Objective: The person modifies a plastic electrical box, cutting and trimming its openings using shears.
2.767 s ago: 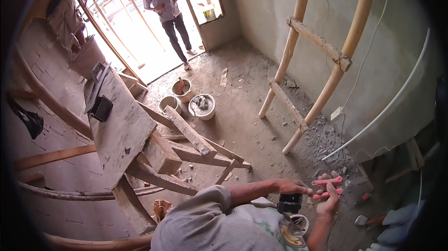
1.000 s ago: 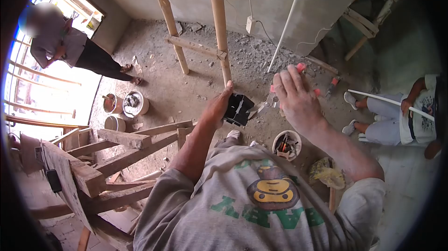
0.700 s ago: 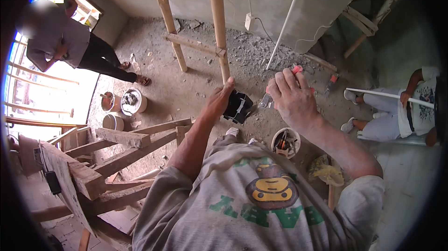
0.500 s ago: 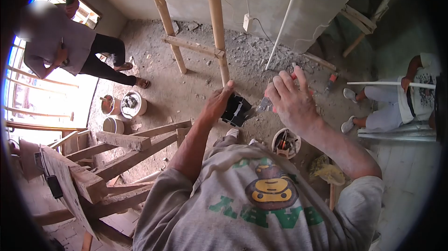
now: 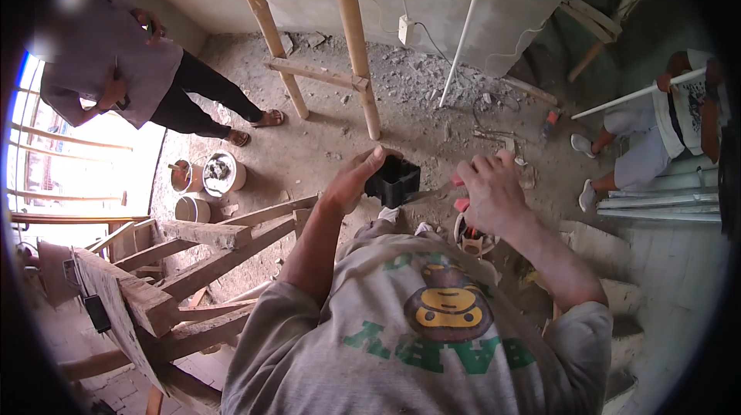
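Observation:
A black, square, open-topped box [image 5: 395, 182] is gripped by its left side in my left hand [image 5: 353, 180], thumb raised along its edge. The box's dark hollow faces up toward me. To the right of it, my right hand [image 5: 495, 193] is closed around red-handled pliers [image 5: 461, 204]; fingers cover most of the tool. The pliers are apart from the box. Beneath my right hand stands a bucket [image 5: 488, 244] with tools inside, partly hidden by the hand and forearm.
A wooden ladder [image 5: 355, 45] stands ahead, with rubble [image 5: 432, 79] along the wall. Timber trestles [image 5: 208, 261] and several buckets [image 5: 224, 172] are to the left. One person [image 5: 131, 68] stands at left; another [image 5: 664, 129] sits at right holding a white pipe [image 5: 617, 99].
The box has turned so its hollow shows. My right hand, with the pliers, has moved slightly down and rotated. The person at left has stepped closer; the seated person's pipe has tilted.

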The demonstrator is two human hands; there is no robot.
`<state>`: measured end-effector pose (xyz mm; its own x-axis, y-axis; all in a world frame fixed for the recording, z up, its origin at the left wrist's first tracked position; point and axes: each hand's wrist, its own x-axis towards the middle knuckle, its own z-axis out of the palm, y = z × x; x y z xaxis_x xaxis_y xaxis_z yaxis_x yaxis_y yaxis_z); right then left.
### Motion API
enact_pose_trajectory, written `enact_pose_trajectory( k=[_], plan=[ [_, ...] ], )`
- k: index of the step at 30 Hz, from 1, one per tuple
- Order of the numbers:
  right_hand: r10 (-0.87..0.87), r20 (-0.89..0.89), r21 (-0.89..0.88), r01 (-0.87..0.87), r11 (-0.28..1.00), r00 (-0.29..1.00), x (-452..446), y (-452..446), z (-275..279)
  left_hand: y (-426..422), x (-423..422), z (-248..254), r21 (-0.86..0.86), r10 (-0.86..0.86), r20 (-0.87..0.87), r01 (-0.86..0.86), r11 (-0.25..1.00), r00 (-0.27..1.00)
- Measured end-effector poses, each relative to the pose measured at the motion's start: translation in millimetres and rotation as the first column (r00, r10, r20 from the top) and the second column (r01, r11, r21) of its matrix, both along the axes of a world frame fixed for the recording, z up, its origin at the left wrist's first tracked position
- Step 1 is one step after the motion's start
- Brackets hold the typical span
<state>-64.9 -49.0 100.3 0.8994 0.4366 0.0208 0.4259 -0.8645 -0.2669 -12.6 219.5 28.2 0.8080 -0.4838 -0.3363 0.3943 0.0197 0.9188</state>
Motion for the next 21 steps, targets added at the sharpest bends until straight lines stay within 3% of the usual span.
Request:
enact_pose_trajectory(
  k=[1,4,7,10,17,21],
  plan=[
    [-0.019,-0.041,0.024,0.02,1.0,0.999,-5.7,1.3,-6.3,-0.9,-4.2,-1.1,-0.013,-0.018,-0.013,0.018,1.0,1.0],
    [-0.069,-0.133,0.043,0.076,0.996,0.989,-22.2,6.9,-26.9,-20.6,-14.9,-4.7,-0.228,0.203,-0.14,-0.231,0.946,0.969],
    [-0.065,-0.147,0.03,0.07,0.997,0.987,-32.9,4.8,-30.6,-20.8,-9.2,-14.3,-0.131,0.094,-0.255,-0.131,0.983,0.962],
    [-0.093,-0.195,0.035,0.101,0.994,0.976,-41.2,0.3,-29.5,-29.3,-4.8,-16.0,-0.049,0.038,-0.265,-0.053,0.997,0.964],
    [-0.186,-0.411,0.081,0.239,0.968,0.893,-57.1,-12.6,-19.8,-46.9,-2.5,-23.5,-0.023,0.0,-0.421,-0.011,1.0,0.907],
    [-0.193,-0.44,0.128,0.274,0.953,0.877,-69.5,-21.4,-30.0,-56.2,-8.2,-29.9,-0.067,-0.01,-0.53,-0.03,0.997,0.848]
  ],
)
